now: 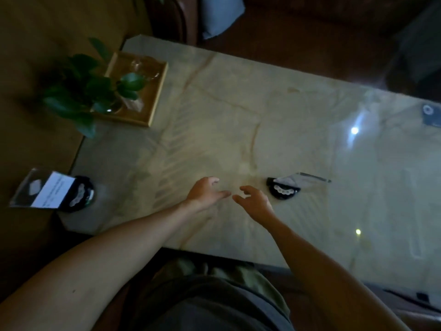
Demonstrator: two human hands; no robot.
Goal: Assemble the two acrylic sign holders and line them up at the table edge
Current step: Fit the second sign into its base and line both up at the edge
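One acrylic sign holder (51,191) stands at the table's left edge, a clear panel with a white card on a round black base. A second sign holder (290,186) lies right of centre: a black base with a clear acrylic panel beside or in it, low to the table; I cannot tell whether they are joined. My left hand (206,192) and my right hand (254,201) hover over the marble table (214,115) near its middle, fingertips almost meeting, both empty with fingers apart. My right hand is just left of the second holder, apart from it.
A wooden tray (152,101) with glassware and a leafy plant (95,91) sits at the far left corner. A small dark card (432,115) lies at the far right. Chairs stand beyond the table. The scene is dim.
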